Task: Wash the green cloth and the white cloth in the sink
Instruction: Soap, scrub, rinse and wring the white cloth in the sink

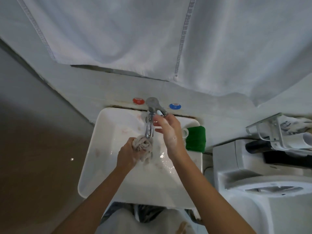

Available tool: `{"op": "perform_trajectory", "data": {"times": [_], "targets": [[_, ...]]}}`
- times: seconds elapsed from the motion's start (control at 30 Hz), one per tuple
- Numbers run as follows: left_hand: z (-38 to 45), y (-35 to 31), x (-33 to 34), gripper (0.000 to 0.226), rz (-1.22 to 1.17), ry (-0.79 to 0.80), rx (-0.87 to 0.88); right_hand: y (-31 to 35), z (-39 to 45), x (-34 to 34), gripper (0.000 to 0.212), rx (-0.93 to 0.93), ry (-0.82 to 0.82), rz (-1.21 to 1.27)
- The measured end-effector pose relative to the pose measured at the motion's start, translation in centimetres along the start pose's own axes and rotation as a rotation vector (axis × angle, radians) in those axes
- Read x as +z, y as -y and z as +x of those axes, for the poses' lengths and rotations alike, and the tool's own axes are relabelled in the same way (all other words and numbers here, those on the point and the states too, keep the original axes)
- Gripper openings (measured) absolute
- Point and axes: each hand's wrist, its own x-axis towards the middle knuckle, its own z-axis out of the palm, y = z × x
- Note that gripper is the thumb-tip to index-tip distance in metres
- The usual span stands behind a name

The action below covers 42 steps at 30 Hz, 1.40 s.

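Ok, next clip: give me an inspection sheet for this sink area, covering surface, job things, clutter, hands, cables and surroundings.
Surface: white sink, wet, with faint pinkish stains in the basin.
Job's things: white cloth bunched up under the tap spout; green cloth lying on the sink's right rim, not in the basin.
Clutter: small white cup-like item beside the green cloth; what it is cannot be told.
Hands: left hand grips the white cloth; right hand reaches to the tap lever, fingers straight.
Cables: nothing seen.
Surroundings: red cap and blue cap behind the tap; white curtain above; toilet to the right.
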Motion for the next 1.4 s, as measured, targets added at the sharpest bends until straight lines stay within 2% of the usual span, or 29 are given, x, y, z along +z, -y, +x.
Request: {"op": "perform_trajectory", "data": {"times": [0.1,0.13,0.2,0.27,0.33,0.4,0.5,0.57,0.63,0.7,0.8,0.93,1.0,1.17,1.23,1.3,1.4], "targets": [[0.3,-0.5,0.4,0.046,0.048,-0.015,0.012,-0.8,0.6,-0.1,0.007,-0.087,-0.034,-0.058],[0.5,-0.4,0.5,0.046,0.055,-0.014,0.010,-1.8,0.5,-0.1,0.010,-0.115,-0.082,-0.065],[0.7,-0.3,0.7,0.045,0.046,-0.006,-0.005,-4.2,0.1,-0.2,0.015,-0.100,-0.208,-0.034],[0.9,0.1,1.0,0.041,0.037,0.005,0.000,-7.1,0.1,-0.1,0.009,-0.034,-0.283,-0.082],[1.3,0.3,1.4,0.038,0.030,0.033,0.023,-9.8,0.4,0.3,0.022,0.097,-0.228,-0.153],[1.6,-0.3,1.6,0.045,-0.066,0.076,0.039,-11.4,1.0,1.2,0.037,0.223,-0.128,-0.111],[1.6,-1.5,2.1,0.059,-0.169,0.120,0.076,-12.3,1.8,2.4,0.019,0.236,-0.074,-0.016],[1.7,-1.7,2.6,0.058,-0.223,0.136,0.119,-12.6,2.4,2.9,0.019,0.219,-0.102,-0.012],[1.8,-1.6,2.9,0.046,-0.284,0.096,0.108,-13.0,2.7,3.2,0.018,0.189,-0.126,-0.040],[1.9,-1.7,3.0,0.035,-0.221,-0.009,0.103,-13.3,2.7,3.6,0.021,0.185,-0.126,-0.052],[2.3,-1.7,3.1,0.045,-0.135,-0.129,0.054,-13.7,2.8,4.4,0.029,0.295,-0.176,-0.001],[2.9,-1.9,3.6,0.032,-0.173,-0.125,-0.028,-13.4,3.5,4.8,0.035,0.362,-0.282,0.009],[3.1,-2.1,3.7,0.030,-0.180,-0.133,-0.048,-13.1,3.6,4.4,0.034,0.322,-0.267,-0.103],[3.5,-1.6,3.7,0.042,0.044,-0.136,0.072,-13.7,3.4,3.9,0.032,0.223,-0.231,-0.333],[3.3,-1.4,3.7,0.043,0.060,-0.154,0.079,-14.3,3.2,4.1,0.033,0.157,-0.238,-0.412],[3.0,-1.3,3.6,0.036,0.016,-0.138,0.062,-14.4,3.0,4.6,0.034,0.098,-0.238,-0.409],[3.0,-1.2,3.2,0.025,-0.113,-0.042,0.058,-14.5,3.1,5.0,0.047,0.069,-0.242,-0.308]]}}
